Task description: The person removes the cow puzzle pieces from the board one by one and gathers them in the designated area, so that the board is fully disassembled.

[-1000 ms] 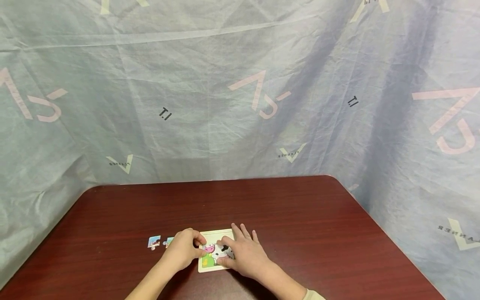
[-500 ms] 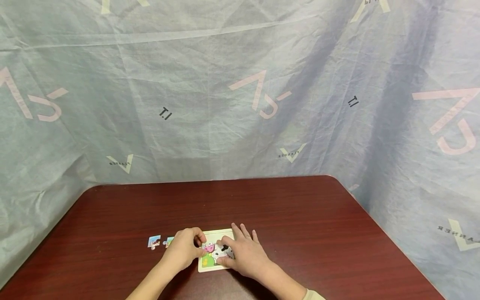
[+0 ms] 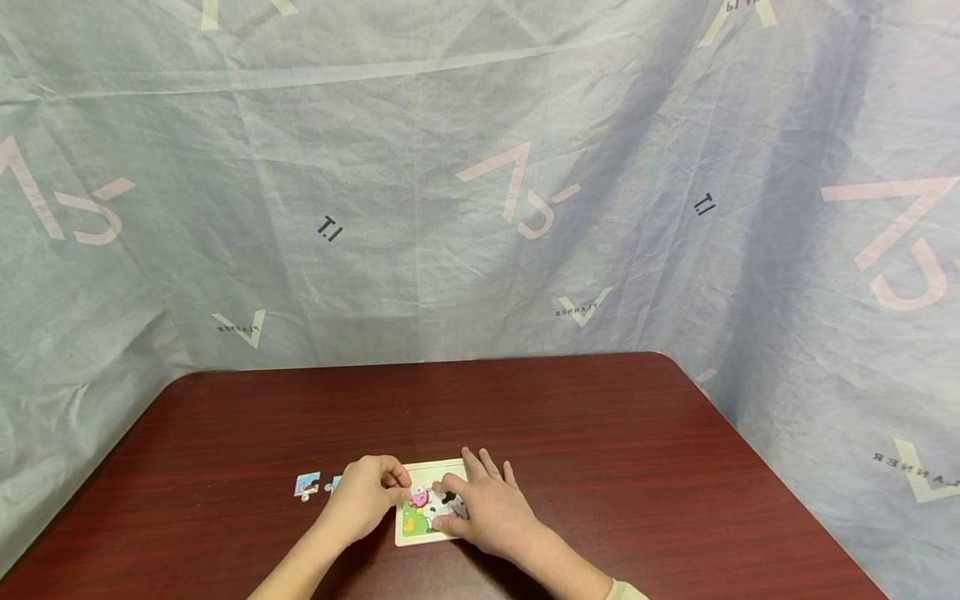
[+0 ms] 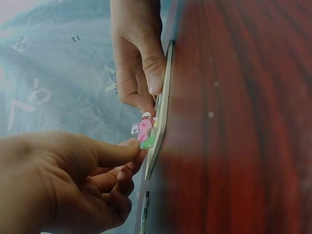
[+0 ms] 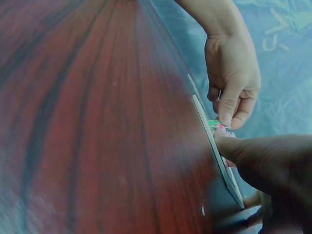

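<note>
Low over the left side of a wooden puzzle tray [image 3: 437, 541], my left hand [image 3: 362, 497] pinches a jigsaw piece [image 4: 145, 129] between thumb and index finger. The piece shows a pink cow snout and a green corner; it is tilted up in the left wrist view. My right hand [image 3: 495, 510] rests on the tray's right side, thumb and index finger on the black-and-white cow picture [image 3: 447, 497], other fingers stretched over the far edge. The picture's right part is hidden under this hand. Pale bare tray bottom shows along the back.
Two loose puzzle pieces, one blue-edged [image 3: 307, 485] and one partly covered by the left hand [image 3: 332, 483], lie left of the tray. The dark red wooden table [image 3: 600, 442] ends at a hanging grey cloth [image 3: 420, 250].
My left fingers have lifted slightly, and the cow-snout piece tilts up with them at the tray's left side. The right hand stays in place.
</note>
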The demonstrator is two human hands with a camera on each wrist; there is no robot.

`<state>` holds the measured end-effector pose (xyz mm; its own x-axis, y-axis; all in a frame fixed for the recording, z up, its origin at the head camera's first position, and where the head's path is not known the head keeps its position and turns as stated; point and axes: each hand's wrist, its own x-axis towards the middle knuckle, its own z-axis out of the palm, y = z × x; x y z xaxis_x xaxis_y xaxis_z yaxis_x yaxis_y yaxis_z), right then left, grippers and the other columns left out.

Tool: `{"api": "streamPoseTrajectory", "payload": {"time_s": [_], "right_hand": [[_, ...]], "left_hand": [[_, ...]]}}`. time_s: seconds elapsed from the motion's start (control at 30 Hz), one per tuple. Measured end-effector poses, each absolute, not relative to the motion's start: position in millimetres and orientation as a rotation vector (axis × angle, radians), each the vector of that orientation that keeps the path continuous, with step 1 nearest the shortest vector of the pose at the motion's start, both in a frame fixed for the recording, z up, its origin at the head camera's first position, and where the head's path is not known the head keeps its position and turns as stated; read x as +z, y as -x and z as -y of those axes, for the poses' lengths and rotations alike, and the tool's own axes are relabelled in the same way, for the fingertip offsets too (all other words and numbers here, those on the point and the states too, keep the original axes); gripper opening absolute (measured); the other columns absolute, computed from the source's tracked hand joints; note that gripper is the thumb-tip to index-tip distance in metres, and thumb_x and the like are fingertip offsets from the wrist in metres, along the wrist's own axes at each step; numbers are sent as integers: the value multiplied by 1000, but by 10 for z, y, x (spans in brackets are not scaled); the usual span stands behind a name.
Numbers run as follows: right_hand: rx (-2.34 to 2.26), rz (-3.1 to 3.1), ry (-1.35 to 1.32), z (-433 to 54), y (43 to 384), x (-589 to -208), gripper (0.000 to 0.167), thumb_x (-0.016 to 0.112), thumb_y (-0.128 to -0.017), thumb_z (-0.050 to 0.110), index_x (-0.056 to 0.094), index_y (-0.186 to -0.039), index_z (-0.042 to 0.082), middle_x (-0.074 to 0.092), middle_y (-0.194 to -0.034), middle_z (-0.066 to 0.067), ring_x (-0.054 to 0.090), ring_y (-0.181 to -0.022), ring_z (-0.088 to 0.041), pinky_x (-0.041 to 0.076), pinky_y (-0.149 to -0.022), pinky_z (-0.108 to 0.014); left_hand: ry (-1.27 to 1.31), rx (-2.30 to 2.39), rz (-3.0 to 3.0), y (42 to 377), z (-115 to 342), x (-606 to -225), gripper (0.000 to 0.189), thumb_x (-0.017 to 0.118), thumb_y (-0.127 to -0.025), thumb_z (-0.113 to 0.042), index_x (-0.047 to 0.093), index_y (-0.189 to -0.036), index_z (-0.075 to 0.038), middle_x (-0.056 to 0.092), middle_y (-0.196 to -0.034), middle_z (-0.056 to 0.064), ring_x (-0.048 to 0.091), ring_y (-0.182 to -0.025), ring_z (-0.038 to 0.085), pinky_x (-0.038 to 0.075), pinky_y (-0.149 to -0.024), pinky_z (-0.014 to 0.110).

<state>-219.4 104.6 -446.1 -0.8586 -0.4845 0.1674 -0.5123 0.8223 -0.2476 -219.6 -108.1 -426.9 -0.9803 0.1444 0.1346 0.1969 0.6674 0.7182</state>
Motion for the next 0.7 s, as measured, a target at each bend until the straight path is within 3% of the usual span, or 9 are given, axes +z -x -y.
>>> {"api": "streamPoseTrajectory", "payload": {"time_s": [0.27,0.7], "right_hand": [[444,2904,-802,-1049,2194,-4455,38,70,-87,57,65,-118,35,45,-150,-22,40,-140,-46,36,-102,-69],[450,2922,-801,-1046,2196,-4434,38,70,-88,57,65,-118,35,44,-152,-21,38,-141,-45,34,-103,-70]], "left_hand": [[220,-1407,2789,2184,1088,-4265,11,76,-86,0,68,-83,-6,58,-71,0,53,-68,16,44,-62,32],[114,-1474,2785,2215,1201,-4244,9,75,-89,-3,68,-88,-8,59,-77,0,52,-72,17,43,-64,33]]}}
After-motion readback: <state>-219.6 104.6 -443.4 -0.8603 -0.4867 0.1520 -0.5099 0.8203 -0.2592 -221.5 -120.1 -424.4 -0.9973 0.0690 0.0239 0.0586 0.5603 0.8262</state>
